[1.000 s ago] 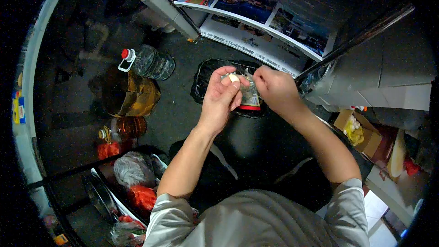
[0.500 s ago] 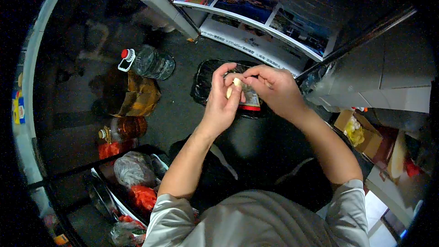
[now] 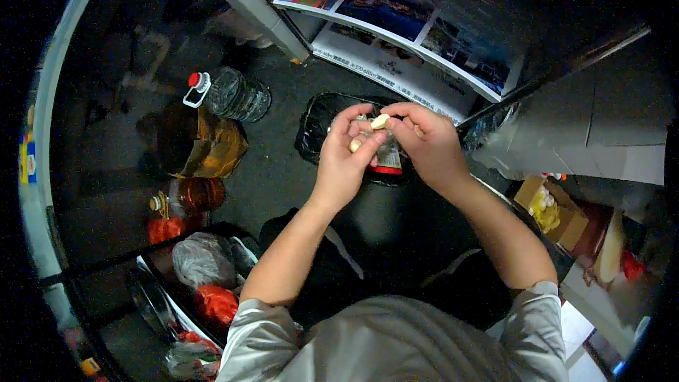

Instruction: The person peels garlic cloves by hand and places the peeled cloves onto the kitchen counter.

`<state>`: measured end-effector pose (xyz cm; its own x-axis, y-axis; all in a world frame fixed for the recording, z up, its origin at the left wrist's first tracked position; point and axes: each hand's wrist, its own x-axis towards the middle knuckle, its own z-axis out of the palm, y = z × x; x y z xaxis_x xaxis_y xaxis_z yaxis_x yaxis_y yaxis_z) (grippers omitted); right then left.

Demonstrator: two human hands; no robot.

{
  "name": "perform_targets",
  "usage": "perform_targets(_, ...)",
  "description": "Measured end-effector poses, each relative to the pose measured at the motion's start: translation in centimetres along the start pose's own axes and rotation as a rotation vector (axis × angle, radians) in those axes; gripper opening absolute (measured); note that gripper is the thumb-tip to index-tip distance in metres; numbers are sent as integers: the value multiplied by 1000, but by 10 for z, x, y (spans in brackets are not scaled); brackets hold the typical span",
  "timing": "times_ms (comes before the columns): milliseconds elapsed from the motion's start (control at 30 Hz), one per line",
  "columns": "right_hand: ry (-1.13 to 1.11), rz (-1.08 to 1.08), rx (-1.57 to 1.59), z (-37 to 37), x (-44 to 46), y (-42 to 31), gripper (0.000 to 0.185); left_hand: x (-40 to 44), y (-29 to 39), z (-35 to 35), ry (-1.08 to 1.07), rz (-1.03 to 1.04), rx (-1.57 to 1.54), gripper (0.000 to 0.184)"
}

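Note:
Over a bin lined with a black bag [image 3: 309,124], my two hands are close together. A pale peeled garlic clove [image 3: 380,122] is pinched in the fingertips of my right hand [image 3: 433,143], with the left fingertips beside it. My left hand [image 3: 344,159] is curled round a second garlic clove [image 3: 355,146], which shows by the base of the thumb. Below the hands, a clear packet with a red edge [image 3: 387,169] lies in the bin, partly covered by them.
A large clear water bottle with a red cap [image 3: 237,95] lies left, near a brown paper bag [image 3: 218,147] and an oil bottle [image 3: 200,194]. Plastic bags [image 3: 205,260] fill a container at lower left. To the right is a cardboard box [image 3: 566,221]; a printed panel [image 3: 396,67] stands ahead.
The upper clove has moved slightly right, from the left fingertips into the right hand's pinch, and shows more fully. The right fingers have turned in around it.

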<state>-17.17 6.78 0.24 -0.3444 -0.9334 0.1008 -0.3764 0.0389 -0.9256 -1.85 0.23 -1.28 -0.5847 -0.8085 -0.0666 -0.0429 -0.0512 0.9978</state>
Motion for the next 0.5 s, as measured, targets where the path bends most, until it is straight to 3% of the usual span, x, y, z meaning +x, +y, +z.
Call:
perform_targets(67,21,91,246,5,-2,8,20,2,-1,-5,-67,-216,-184,33)
perform_targets(200,30,129,306,13,-7,1,16,-1,4,0,-9,-204,-228,25)
perform_targets(300,12,109,294,10,-10,-8,15,-4,6,5,88,-81,-35,26)
perform_targets(367,-37,111,75,6,-10,-16,18,-5,2,5,137,21,108,27)
perform_targets(500,21,23,20,10,-11,-13,17,-6,2,6,144,62,119,27)
